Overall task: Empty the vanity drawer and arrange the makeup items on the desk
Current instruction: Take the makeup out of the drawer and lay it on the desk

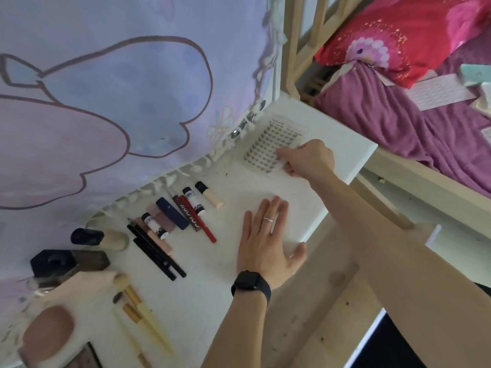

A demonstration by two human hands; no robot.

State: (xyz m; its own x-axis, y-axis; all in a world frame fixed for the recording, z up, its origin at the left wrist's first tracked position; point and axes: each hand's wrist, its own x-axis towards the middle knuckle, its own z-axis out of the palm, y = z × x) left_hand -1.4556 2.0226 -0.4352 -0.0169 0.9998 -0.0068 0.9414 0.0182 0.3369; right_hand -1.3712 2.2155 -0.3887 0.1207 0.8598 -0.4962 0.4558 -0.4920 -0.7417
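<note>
A flat clear lash tray (268,146) with rows of small dark clusters lies at the far right end of the white desk (207,296). My right hand (308,160) holds its near right corner with curled fingers. My left hand (268,243) rests flat and spread on the desk near the front edge. Left of it lie tubes, pencils and a red liner (198,219) in a row, black pencils (156,254), foundation bottles (101,239), brushes (143,312) and a pink compact (47,333).
A printed lilac curtain (119,88) with a tasselled hem hangs along the desk's back edge. A bed (398,123) with purple sheet and red pillow stands to the right behind a wooden frame. Wooden floor lies below the desk front.
</note>
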